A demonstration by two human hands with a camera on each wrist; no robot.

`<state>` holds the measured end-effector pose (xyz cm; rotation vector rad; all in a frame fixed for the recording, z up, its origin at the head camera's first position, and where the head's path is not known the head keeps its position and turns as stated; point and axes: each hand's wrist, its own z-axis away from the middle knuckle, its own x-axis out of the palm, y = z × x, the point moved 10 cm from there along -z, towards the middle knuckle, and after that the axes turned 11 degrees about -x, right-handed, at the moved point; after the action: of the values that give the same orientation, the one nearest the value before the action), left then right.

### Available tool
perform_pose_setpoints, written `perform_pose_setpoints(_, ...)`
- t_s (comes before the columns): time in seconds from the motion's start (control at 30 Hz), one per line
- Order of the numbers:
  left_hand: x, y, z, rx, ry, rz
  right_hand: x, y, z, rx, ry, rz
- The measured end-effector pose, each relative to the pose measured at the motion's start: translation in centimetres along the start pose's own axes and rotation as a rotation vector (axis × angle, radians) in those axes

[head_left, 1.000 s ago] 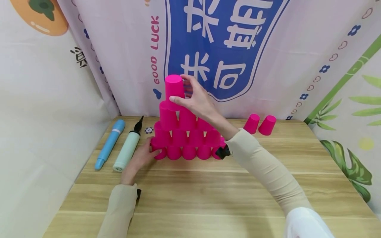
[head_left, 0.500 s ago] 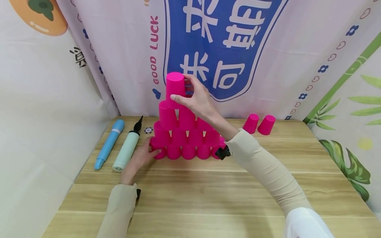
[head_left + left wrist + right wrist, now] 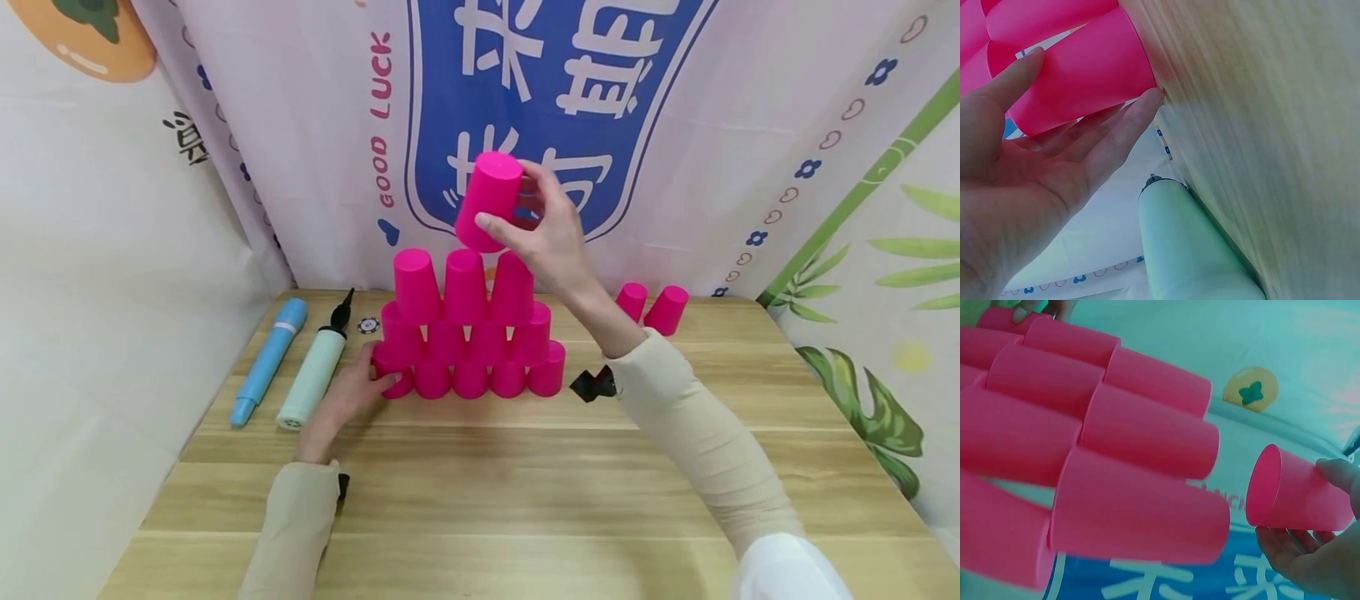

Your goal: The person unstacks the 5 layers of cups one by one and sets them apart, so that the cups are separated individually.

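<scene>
A pink cup (image 3: 491,196), mouth down and tilted, is gripped between the thumb and fingers of my right hand (image 3: 551,237). It hangs over the right half of a stack of pink cups (image 3: 465,287) that stand upside down in three rows. In the right wrist view the held cup (image 3: 1304,490) is apart from the stack, its rim facing the top row. My left hand (image 3: 352,396) holds the leftmost bottom cup (image 3: 1088,72), thumb on one side and fingers on the other, seen closely in the left wrist view.
Two more pink cups (image 3: 666,311) stand at the back right, partly behind my right arm. Left of the stack lie a pale green hand pump (image 3: 315,379) and a blue tube-shaped pump (image 3: 270,362). Near the pump's tip is a small round chip (image 3: 368,326). A printed cloth (image 3: 322,167) hangs behind.
My right hand has lifted the cup from above the stack's left part and carried it to the right, tilting it. My left hand stays at the bottom left cup.
</scene>
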<state>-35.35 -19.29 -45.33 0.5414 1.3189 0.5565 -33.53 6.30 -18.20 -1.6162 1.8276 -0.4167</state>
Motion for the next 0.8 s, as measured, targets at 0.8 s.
perform_pose_setpoints(0.8, 0.2, 0.2, -0.2, 0.015, -0.003, -0.009, -12.6, 7.5, 7.1, 0.203, 0.201, 0.23)
